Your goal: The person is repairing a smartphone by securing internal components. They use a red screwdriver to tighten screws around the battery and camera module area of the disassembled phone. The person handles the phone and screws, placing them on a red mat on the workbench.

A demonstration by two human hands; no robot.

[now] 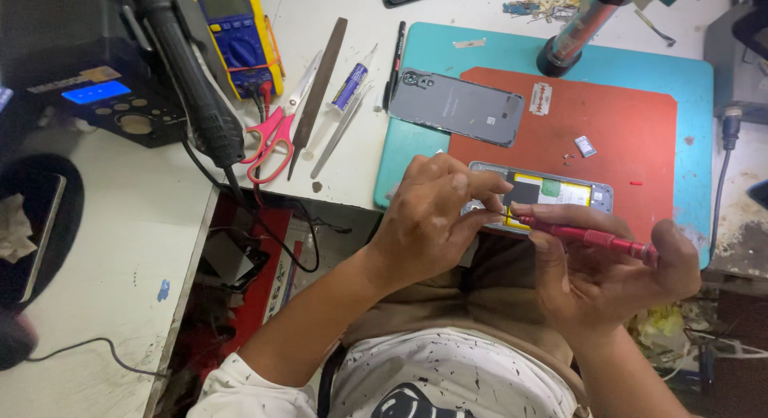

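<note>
hands [432, 218] work red screwdriver [588, 236] on opened phone [552, 192].

The light is bright and even, coming from above, so the white worktop [120, 226] looks a little washed out near the top edge. Shadows are soft and short; a darker zone sits under the table edge, by the red box [272, 258]. A mild glare lies on the dark grey phone back cover [456, 106]. The centre is sharp, while the corners bend slightly and the black device at far left [32, 226] is blurred.
</note>
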